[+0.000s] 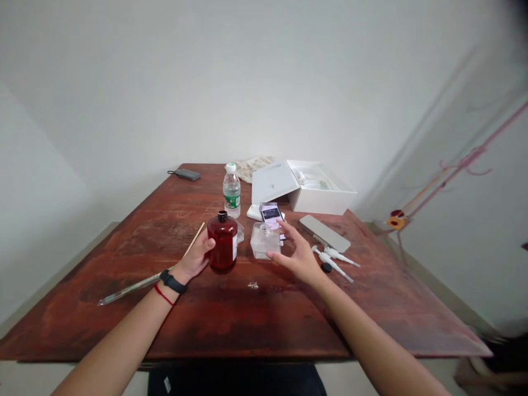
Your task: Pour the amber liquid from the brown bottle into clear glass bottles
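Observation:
My left hand (pixel 197 256) is wrapped round an amber bottle (pixel 221 247) with a black open neck and a white label on its right side. The bottle is upright; whether its base touches the table cannot be seen clearly. To its right stands a clear square bottle (pixel 262 242), its neck uncapped. My right hand (pixel 299 256) reaches to its right side, thumb and fingers spread; the thumb overlaps its lower corner, but a firm grip does not show. Two white pump heads (pixel 336 264) and a black cap (pixel 326 268) lie right of that hand.
Behind stand a water bottle (pixel 231 192) and an open white box (pixel 324 198) with its lid (pixel 272 181) leaning. A phone (pixel 270 214), a grey case (pixel 325 234) and a dark power bank (pixel 185 174) lie on the wooden table (pixel 264 324). A thin stick (pixel 194 239) lies left.

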`<control>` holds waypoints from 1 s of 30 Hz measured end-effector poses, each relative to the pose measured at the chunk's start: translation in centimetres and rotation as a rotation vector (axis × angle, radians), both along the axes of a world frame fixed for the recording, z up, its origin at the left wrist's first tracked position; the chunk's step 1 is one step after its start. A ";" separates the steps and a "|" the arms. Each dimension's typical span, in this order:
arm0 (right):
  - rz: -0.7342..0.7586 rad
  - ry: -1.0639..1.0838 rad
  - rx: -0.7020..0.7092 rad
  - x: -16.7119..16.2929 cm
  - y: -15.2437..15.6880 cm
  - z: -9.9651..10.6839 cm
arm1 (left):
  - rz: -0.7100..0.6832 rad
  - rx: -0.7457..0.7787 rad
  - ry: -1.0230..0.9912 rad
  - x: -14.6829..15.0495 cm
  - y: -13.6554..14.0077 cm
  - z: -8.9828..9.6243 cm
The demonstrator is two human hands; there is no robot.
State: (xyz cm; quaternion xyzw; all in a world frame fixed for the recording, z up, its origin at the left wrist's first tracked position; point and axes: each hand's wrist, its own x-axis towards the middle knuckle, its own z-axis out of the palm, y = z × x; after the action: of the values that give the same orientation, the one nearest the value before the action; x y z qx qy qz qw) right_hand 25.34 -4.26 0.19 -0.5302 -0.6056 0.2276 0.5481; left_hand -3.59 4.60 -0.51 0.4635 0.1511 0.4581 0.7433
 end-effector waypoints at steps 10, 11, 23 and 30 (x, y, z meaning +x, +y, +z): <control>0.161 0.422 -0.088 -0.5 0.1 -0.5 | -0.069 -0.022 -0.080 0.6 -0.2 -0.3; 0.171 0.423 -0.090 -0.4 0.1 -0.4 | -0.084 -0.035 -0.089 0.7 -0.3 -0.4; 0.137 0.542 -0.143 0.9 0.6 -1.9 | -0.211 -0.137 -0.207 0.7 -1.5 1.0; 0.054 0.655 -0.090 1.0 0.3 -0.3 | -0.145 -0.044 -0.077 1.0 -3.0 1.6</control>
State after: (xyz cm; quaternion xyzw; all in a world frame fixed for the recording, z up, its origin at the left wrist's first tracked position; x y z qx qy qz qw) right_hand 26.37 -3.99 -0.11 -0.4364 -0.4004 0.4272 0.6833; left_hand -2.59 1.64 1.12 0.4387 0.0985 0.4172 0.7898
